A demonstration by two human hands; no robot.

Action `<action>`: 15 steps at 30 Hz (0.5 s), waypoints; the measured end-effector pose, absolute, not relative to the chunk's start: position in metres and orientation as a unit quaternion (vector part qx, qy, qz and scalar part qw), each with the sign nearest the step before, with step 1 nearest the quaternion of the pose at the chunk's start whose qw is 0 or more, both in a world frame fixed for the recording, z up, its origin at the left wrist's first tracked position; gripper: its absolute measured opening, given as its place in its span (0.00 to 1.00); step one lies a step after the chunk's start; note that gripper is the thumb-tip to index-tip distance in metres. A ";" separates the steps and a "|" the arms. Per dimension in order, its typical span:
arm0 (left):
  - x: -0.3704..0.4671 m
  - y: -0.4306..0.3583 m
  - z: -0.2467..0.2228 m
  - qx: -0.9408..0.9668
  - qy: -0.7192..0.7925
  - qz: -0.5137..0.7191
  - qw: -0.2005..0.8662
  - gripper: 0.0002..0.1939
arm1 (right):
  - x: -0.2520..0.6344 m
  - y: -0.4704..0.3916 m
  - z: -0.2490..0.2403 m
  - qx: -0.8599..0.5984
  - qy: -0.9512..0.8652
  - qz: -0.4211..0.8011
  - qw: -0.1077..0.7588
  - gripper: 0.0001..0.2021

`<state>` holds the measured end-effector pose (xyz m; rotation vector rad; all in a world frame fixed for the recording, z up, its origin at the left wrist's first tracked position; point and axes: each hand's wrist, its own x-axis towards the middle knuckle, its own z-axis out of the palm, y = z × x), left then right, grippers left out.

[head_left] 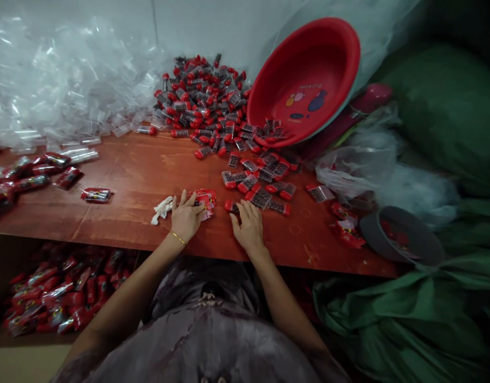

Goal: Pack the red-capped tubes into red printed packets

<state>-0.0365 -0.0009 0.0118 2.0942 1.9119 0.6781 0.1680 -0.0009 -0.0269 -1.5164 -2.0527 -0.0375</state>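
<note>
My left hand (186,218) rests with its fingers spread on a small stack of red printed labels (208,199). Beside it lies a crumpled white scrap (162,209). To the right, my right hand (248,227) has its fingers closed over a small clear bottle with a red cap (230,206), still low at the table; part of the bottle is hidden under the fingers. Just beyond this hand are several more red-capped bottles (261,196) with dark contents, lying on their sides.
A heap of red-capped bottles (201,96) spreads at the back, against a tilted red basin (309,69). Clear plastic sleeves (61,80) pile up back left. Wrapped red packs (96,195) lie left; more fill a box (69,287) below the table (125,165). A grey bowl (402,236) stands right.
</note>
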 end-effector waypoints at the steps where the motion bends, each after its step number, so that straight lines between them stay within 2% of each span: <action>1: -0.036 -0.002 0.010 0.707 0.654 0.245 0.114 0.09 | 0.168 -0.002 -0.026 -0.566 -0.770 -0.015 0.295 0.17; 4: -0.033 -0.005 0.006 0.689 0.658 0.279 0.120 0.10 | 0.166 -0.007 -0.019 -0.559 -0.768 -0.020 0.310 0.15; 7: -0.033 -0.009 0.005 0.677 0.661 0.300 0.124 0.17 | 0.153 -0.011 -0.008 -0.549 -0.773 -0.022 0.317 0.15; 10: -0.034 -0.013 0.008 0.673 0.662 0.306 0.121 0.23 | 0.129 -0.008 0.003 -0.531 -0.799 -0.010 0.283 0.18; 15: -0.034 -0.018 0.010 0.682 0.675 0.268 0.086 0.23 | 0.098 0.010 0.000 -0.522 -0.824 0.053 0.213 0.16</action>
